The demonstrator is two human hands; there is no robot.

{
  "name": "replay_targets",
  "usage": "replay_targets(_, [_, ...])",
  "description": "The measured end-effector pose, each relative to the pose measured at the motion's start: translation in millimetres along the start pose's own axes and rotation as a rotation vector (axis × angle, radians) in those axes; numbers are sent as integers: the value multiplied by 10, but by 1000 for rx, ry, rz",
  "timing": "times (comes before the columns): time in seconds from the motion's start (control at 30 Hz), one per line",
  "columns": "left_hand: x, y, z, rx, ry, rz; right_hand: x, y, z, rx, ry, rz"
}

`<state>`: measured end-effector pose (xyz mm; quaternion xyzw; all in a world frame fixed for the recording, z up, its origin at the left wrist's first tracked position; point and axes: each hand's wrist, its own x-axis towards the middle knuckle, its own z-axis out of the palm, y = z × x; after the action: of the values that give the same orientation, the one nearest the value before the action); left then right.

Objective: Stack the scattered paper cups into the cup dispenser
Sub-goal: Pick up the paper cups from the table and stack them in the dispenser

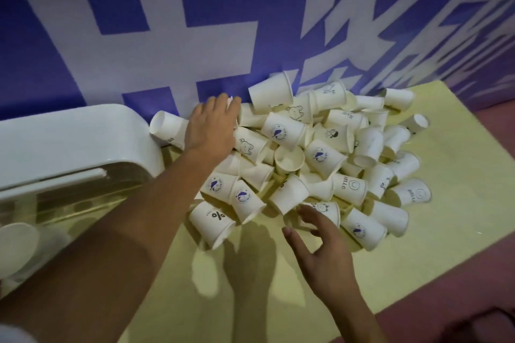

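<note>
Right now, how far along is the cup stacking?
Barely begun. Done: perhaps one cup at the dispenser. In hand: left hand on the pile, its grip unclear; right hand open, empty. Left: nearly every cup, loose on the yellow mat.

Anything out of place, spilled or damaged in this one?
Yes. The paper cups lie in a loose heap on the yellow mat, most tipped on their sides, mouths facing every way. The cup dispenser at left appears to lie on its side. No clear damage visible.

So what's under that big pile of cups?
The yellow mat shows all around the pile of cups, so it rests on that. Anything beneath the middle is covered.
</note>
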<state>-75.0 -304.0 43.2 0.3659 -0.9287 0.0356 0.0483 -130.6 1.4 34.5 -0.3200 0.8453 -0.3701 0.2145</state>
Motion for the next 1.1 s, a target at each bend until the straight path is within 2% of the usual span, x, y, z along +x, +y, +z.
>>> replay_targets(0.2, [68, -45, 107, -28, 95, 18, 417, 15, -152, 13, 18, -21])
replay_targets(0.33, [-30, -141, -24, -249, 98, 21, 805, -81, -165, -48, 68, -76])
replay_targets(0.47, [-360, -78, -259, -576, 177, -148, 1347, -187, -159, -284, 107, -216])
replay_targets(0.6, [-977, 59, -441, -859, 306, -271, 1674, -256, -76, -407, 50, -178])
replay_targets(0.7, [-1365, 122, -486, -1066, 291, -390, 1724, -188, -3, -479, 43, -187])
replay_targets(0.87, [-1701, 179, -463, -1156, 286, -519, 1652, -47, 173, -655, 80, -197])
replay_targets(0.97, [-1756, 134, -421, -1183, 258, -516, 1590, 1, 259, -618, 141, -245])
replay_targets(1.1, [-1805, 39, -417, -1197, 250, -482, 1430, -86, 242, -439, 190, -318])
